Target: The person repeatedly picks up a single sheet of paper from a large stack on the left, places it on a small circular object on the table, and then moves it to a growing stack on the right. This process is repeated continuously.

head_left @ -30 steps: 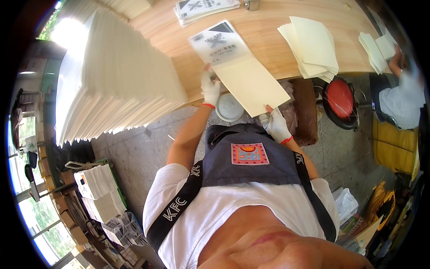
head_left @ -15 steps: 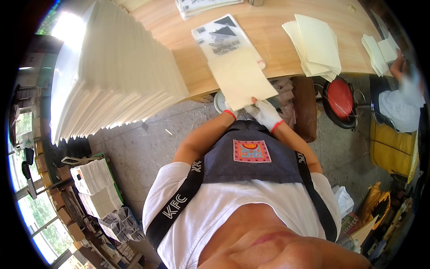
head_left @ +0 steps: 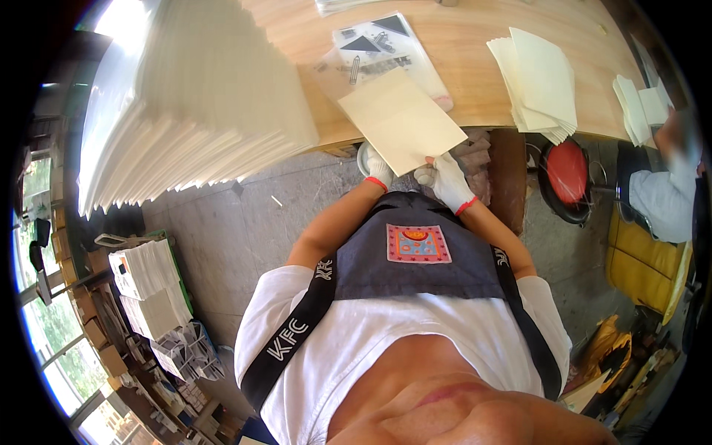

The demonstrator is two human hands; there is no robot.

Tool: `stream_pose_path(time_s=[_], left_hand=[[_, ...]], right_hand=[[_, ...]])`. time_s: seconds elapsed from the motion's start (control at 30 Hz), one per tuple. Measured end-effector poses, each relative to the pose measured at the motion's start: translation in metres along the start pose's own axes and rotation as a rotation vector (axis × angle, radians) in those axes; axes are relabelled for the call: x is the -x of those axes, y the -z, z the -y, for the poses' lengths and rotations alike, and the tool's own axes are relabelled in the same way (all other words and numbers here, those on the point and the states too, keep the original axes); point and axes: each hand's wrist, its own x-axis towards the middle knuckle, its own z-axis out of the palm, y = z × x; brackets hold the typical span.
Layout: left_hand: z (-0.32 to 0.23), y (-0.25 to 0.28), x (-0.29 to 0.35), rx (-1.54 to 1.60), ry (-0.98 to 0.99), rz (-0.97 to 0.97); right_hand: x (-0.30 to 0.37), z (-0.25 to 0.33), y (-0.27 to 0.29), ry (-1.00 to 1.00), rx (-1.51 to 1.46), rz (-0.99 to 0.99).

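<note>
A cream sheet or thin pad of paper [head_left: 403,122] is tilted over the table's near edge; its thickness is hard to tell. My gloved right hand [head_left: 445,183] pinches its near right side, thumb on top. At its near left edge is my gloved left hand [head_left: 377,169], closed on the paper with its fingers partly hidden under it. Beyond the paper's far end lie clear plastic bags [head_left: 411,55] with dark printed shapes, partly overlapped by it.
A tall stack of cream paper [head_left: 215,96] rises on the left of the wooden table [head_left: 467,81]. Fanned cream sheets [head_left: 544,78] lie to the right. Farther right, a person [head_left: 664,185] sits beside a red stool [head_left: 565,172]. Bundled paper [head_left: 148,278] stands low at left.
The cream paper has turned, its far end swinging left over the bags. My left hand shows more beside its edge, and the right hand has shifted slightly right.
</note>
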Motion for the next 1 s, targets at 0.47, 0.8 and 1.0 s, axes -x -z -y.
stream_pose_path(time_s=[0.47,0.8,1.0], left_hand=[[0.004,0.006,0.013,-0.637,-0.250,0.185],[-0.011,0.002,0.008,0.124,0.060,0.196],[-0.003,0.028,0.007,-0.651,-0.278,0.320]], right_hand=[[-0.031,-0.032,0.019,0.108,-0.185,0.110],[-0.005,-0.036,0.007,0.094,-0.146,0.144],[-0.010,-0.038,0.003,0.102,-0.057,0.050]])
